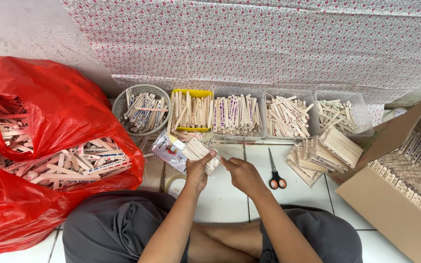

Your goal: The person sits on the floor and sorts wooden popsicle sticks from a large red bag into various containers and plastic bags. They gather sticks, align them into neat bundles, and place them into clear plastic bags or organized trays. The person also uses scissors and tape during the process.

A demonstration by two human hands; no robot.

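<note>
Squaring a bundle of flat pale wooden sticks over the white tiled floor.
My left hand is clamped around it; my right hand's fingertips pinch its end; next comes binding it tight, I'd judge.

Left hand and right hand close together, fingers curled.

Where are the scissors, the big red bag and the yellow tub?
scissors (275,174), head view, on the blades above the handles
red plastic bag (54,104), head view, on its upper fold
yellow tub (192,92), head view, on its back rim
</note>
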